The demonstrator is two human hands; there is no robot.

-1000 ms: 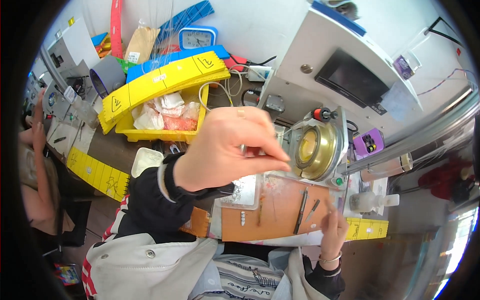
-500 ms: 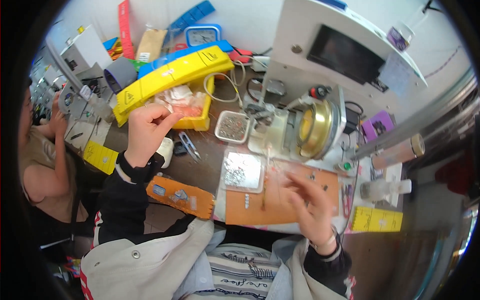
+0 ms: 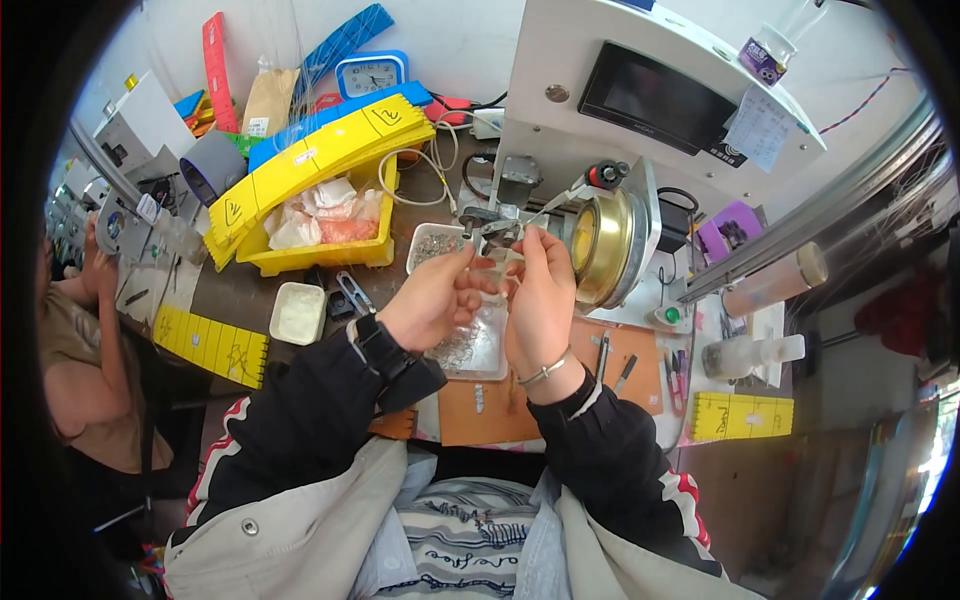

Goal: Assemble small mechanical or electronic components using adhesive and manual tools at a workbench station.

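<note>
Bottom of frame: pale jacket, black sleeves with red-white stripes, both forearms rising from the lower edge. Metal bangle (image 3: 545, 371) on right wrist, black watch (image 3: 368, 333) on left.

Centre: left hand (image 3: 432, 300) and right hand (image 3: 540, 292) raised together above the worktop (image 3: 235, 290), fingertips nearly meeting. Left fingers (image 3: 478, 278) pinched on a small part (image 3: 497, 268), too small to identify. Right fingers (image 3: 527, 245) curled and closed near the same spot; whether gripping the part, cannot tell.

Below the hands: clear tray (image 3: 472, 347) of small metal pieces, lying on an orange mat (image 3: 625, 350). Pens (image 3: 678, 366) at the mat's right edge.

Just behind the hands: second tray (image 3: 432, 246) of metal bits, and a brass spool (image 3: 600, 245) mounted on a white machine (image 3: 560, 60) with a dark screen (image 3: 650, 98).

Left of centre: small white box (image 3: 297, 312), snips (image 3: 352, 292), yellow bin (image 3: 315, 255) holding crumpled bags.

Right: yellow card (image 3: 740, 415), two clear bottles (image 3: 775, 282) lying on their sides.

Upper left: blue clock (image 3: 370, 73), red strip (image 3: 215, 55).

Far left edge: another person (image 3: 75, 340), seated.
</note>
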